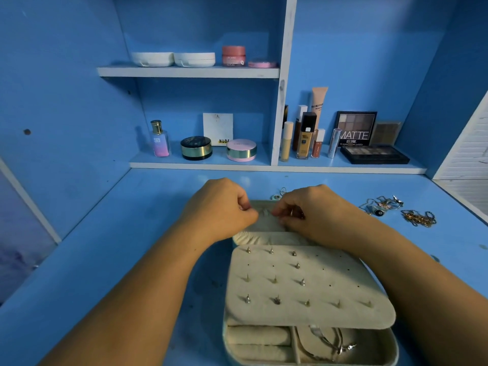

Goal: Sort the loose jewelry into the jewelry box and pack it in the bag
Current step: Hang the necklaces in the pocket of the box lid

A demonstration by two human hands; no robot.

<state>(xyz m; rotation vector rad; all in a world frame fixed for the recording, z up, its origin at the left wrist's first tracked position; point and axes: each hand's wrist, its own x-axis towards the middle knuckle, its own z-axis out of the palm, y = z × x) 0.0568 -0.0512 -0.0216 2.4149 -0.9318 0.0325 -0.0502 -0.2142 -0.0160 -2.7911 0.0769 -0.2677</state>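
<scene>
— Jewelry box (375,336) first: where does it sit?

— Open on the blue desk (132,247), at the middle of the near edge, its tray running off the bottom of the frame. A cream earring panel (303,286) lies folded over the tray, rows of stud posts poking up through it. Below the panel, ring rolls (257,336) fill the tray's left side, and a silver chain (330,342) lies coiled in the compartment to their right.

— And the hands?

— Both are at the far half of the box, beyond a gathered elastic pocket (253,237). The left hand (221,207) and the right hand (317,210) have their fingers curled, fingertips nearly meeting over a small pale piece (264,214) against the lining. Whether either hand actually grips it, or anything else, cannot be told; the piece is too small to name.

— What jewelry lies loose?

— Toward the desk's right edge, a tangle of silver pieces (383,204) lies just beside a heap of gold chain (418,219), both well apart from the box. Just beyond the box's far edge, near the right hand's knuckles, sits a small round teal item (276,197).

— The background?

— A lower shelf (211,165) along the desk's back edge carries a perfume bottle (159,140), round compacts (196,147), foundation tubes (307,136) and an eyeshadow palette (356,128) lettered "MATTE". An upper shelf (184,72) holds two white cases (173,59) and a pink jar (233,56).
</scene>
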